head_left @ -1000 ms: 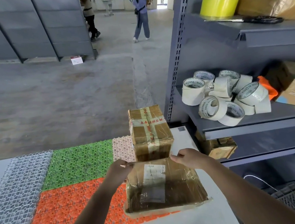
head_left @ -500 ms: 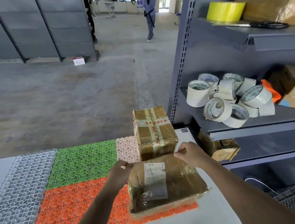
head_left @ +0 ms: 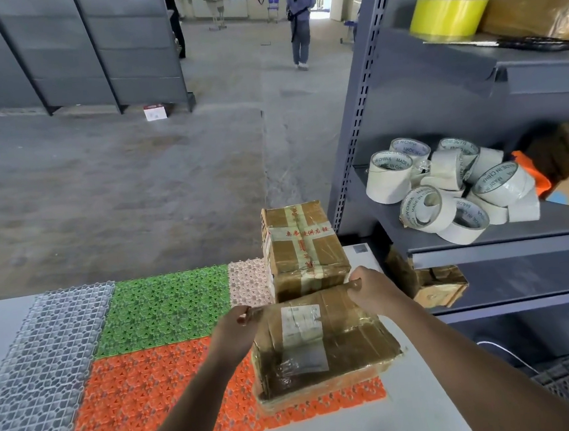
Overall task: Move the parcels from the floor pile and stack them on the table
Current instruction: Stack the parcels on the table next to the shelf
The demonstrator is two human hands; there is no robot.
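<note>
The left hand (head_left: pixel 237 326) grips the far left corner of the flat parcel (head_left: pixel 322 346), and the right hand (head_left: pixel 368 288) pinches its far right corner, fingers curled over the far edge. Both hands hold the same edge, probably so that the parcel can be pushed and turned square without lifting it. This parcel, brown and wrapped in shiny tape with a white label on top, appears to lie on the desk (head_left: pixel 414 420), partly on the orange tile (head_left: pixel 148 399) and partly on the bare white surface. Just behind it, touching or almost touching, stands the taller parcel (head_left: pixel 303 248) with red printed tape, which serves as a stop for lining up. I judge that the placing is nearly finished and only the release remains. The floor pile is not in view. To the right, a grey shelf (head_left: pixel 485 242) carries rolls of tape (head_left: pixel 446 194).
</note>
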